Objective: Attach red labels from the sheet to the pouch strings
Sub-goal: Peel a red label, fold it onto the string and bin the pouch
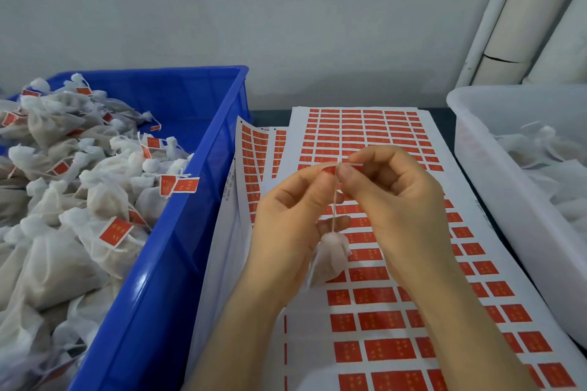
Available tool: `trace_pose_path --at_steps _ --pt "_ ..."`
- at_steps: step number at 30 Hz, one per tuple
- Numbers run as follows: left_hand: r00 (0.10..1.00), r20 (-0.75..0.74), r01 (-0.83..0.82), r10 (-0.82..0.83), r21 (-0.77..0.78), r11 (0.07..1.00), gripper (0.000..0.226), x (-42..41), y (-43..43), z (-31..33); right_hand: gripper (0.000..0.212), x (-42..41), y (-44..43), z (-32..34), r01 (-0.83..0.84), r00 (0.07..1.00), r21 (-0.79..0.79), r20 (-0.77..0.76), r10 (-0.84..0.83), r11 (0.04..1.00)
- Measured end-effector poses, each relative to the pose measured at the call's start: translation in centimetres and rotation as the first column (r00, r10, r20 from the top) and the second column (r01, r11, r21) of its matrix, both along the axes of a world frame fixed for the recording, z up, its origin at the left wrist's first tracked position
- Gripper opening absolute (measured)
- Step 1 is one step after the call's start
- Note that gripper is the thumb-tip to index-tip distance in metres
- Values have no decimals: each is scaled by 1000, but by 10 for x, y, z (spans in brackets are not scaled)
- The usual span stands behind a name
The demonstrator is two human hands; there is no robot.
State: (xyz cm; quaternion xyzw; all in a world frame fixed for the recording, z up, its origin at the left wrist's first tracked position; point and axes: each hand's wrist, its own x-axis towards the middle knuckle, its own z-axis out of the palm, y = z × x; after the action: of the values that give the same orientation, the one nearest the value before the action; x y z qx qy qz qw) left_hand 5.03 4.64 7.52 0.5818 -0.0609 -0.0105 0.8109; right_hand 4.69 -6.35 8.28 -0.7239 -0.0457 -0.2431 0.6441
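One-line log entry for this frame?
step: label onto string | left grip: pinches label | right grip: pinches label | pouch: hangs by string over sheet | blue bin: labelled pouches

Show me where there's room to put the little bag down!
Inside the blue crate, the far right corner looks emptiest; elsewhere labelled pouches pile high. A thin table strip runs between the label sheets and the white bin, probably too narrow. Labels cover the sheets.
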Motion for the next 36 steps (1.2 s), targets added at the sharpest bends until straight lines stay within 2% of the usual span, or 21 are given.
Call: trace_pose_path --at_steps 3,9,13,15,21,23,26,29,36 --pt "998 62 -9 5 76 997 40 0 -1 -4 11 0 0 -1 15 1000 7 -4 -15 1000" --pt "994 77 -81 75 73 994 20 4 4 -7 13 2 -1 -1 -23 998 -12 -51 23 1000" --pt "982 83 -176 168 107 979 16 5 4 -8 8 5 -3 -3 -32 997 -33 -72 29 999" --pt "978 94 -196 186 117 974 17 5 4 -8 5 5 -4 -4 -14 996 -117 -84 4 993" --pt "970 189 -197 152 251 948 17 2 4 -9 25 3 -11 3 -37 996 -226 -82 19 973" --pt "967 215 -197 137 287 937 18 1 3 -9 23 3 -11 3 -58 995 -265 -91 35 963" --pt "963 246 -191 111 331 924 34 0 3 -9 5 4 -11 0 -99 990 -306 -123 64 947" --pt "961 237 -219 144 330 918 44 1 4 -9 6 5 -13 -2 -99 990 -341 -128 59 935" --pt "964 210 -229 164 335 914 45 1 4 -10 13 6 -15 -3 -102 988 -363 -145 52 926"
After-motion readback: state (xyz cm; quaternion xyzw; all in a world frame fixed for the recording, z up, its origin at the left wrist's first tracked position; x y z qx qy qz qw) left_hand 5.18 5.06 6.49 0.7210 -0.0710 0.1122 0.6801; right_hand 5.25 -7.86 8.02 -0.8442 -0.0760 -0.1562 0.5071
